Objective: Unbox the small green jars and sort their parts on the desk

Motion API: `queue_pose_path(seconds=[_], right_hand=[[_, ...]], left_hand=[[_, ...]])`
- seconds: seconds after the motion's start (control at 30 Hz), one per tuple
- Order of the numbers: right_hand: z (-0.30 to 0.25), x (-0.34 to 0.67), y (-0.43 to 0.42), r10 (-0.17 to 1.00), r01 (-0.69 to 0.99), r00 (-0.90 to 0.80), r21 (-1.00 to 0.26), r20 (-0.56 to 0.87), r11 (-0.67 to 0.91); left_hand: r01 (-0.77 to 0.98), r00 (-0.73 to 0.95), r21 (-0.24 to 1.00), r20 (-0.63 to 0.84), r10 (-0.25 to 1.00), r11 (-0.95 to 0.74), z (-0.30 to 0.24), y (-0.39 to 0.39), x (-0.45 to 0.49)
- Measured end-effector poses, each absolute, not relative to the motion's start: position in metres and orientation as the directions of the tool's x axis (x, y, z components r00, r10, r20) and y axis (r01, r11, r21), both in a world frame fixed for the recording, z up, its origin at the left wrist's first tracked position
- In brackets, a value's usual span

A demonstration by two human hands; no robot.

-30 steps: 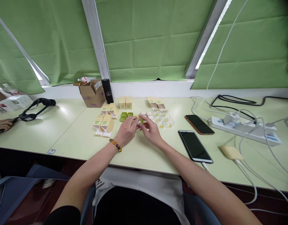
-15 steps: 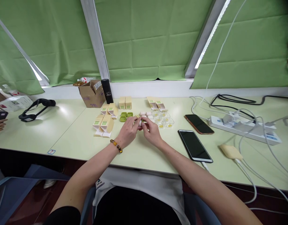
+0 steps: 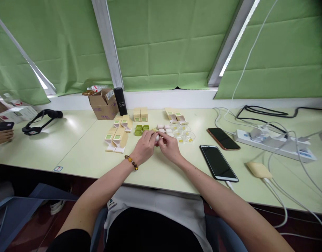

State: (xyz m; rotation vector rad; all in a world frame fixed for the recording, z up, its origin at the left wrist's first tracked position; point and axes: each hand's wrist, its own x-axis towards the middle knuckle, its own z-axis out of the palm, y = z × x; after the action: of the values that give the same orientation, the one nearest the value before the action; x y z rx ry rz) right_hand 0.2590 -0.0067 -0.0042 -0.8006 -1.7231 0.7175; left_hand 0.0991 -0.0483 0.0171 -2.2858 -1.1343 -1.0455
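My left hand and my right hand meet over the middle of the table, fingers closed on a small white rounded piece. Fingertips cover most of it, so its exact kind is unclear. Just beyond my left hand sit several small green square containers. Behind my right hand are several pale pink-white pieces and, to their right, clear plastic cups with yellow marks. Cream cardboard boxes with open flaps stand left of my hands.
More cream boxes stand at the back, near a black bottle and a brown carton. Two phones, a power strip and loose cables lie right. A black headset and another person's hand holding a phone are left.
My hands stay together on the white piece with only slight finger movement. At the far left, the other person's hand and phone have come further into view.
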Motion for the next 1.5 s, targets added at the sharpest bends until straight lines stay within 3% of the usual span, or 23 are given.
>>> queue_pose_path(seconds=[0.27, 0.5, 0.63, 0.7, 0.77, 0.87, 0.97, 1.07, 1.33, 1.4, 1.5], right_hand=[[0.002, 0.264, -0.007, 0.776, 0.091, -0.297, -0.793, 0.556, 0.603], [0.004, 0.274, -0.002, 0.590, 0.205, -0.374, -0.557, 0.715, 0.805], [0.008, 0.275, 0.001, 0.611, 0.249, -0.338, -0.558, 0.716, 0.792], [0.011, 0.278, 0.003, 0.642, 0.252, -0.286, -0.590, 0.712, 0.767], [0.012, 0.282, 0.006, 0.673, 0.253, -0.227, -0.624, 0.704, 0.739], [0.012, 0.287, 0.008, 0.707, 0.249, -0.173, -0.664, 0.686, 0.705], [0.010, 0.286, 0.006, 0.724, 0.244, -0.166, -0.683, 0.670, 0.688], [0.009, 0.283, 0.003, 0.727, 0.246, -0.175, -0.685, 0.664, 0.685], [0.021, 0.291, 0.005, 0.736, 0.210, 0.064, -0.730, 0.674, 0.650], [0.025, 0.295, 0.007, 0.736, 0.193, 0.143, -0.748, 0.662, 0.636], [0.028, 0.299, 0.010, 0.733, 0.171, 0.223, -0.766, 0.643, 0.620]], left_hand=[[0.790, 0.348, 0.040, 0.792, 0.501, -0.612, 0.017, -0.046, 0.095], [0.715, 0.323, 0.171, 0.780, 0.536, -0.678, 0.018, -0.042, 0.084], [0.675, 0.224, 0.293, 0.793, 0.567, -0.677, 0.020, -0.041, 0.084], [0.629, 0.095, 0.416, 0.798, 0.596, -0.657, 0.021, -0.039, 0.082], [0.508, -0.073, 0.587, 0.759, 0.647, -0.630, 0.023, -0.033, 0.077], [0.170, -0.232, 0.804, 0.595, 0.770, -0.570, 0.023, -0.022, 0.068], [-0.152, -0.221, 0.862, 0.447, 0.867, -0.483, 0.022, -0.014, 0.062], [-0.296, -0.185, 0.858, 0.378, 0.907, -0.419, 0.022, -0.012, 0.058], [-0.310, -0.196, 0.875, 0.324, 0.925, -0.372, 0.025, -0.014, 0.056], [-0.226, -0.212, 0.890, 0.351, 0.912, -0.395, 0.025, -0.012, 0.059], [0.053, -0.224, 0.901, 0.431, 0.874, -0.430, 0.026, -0.010, 0.068]])
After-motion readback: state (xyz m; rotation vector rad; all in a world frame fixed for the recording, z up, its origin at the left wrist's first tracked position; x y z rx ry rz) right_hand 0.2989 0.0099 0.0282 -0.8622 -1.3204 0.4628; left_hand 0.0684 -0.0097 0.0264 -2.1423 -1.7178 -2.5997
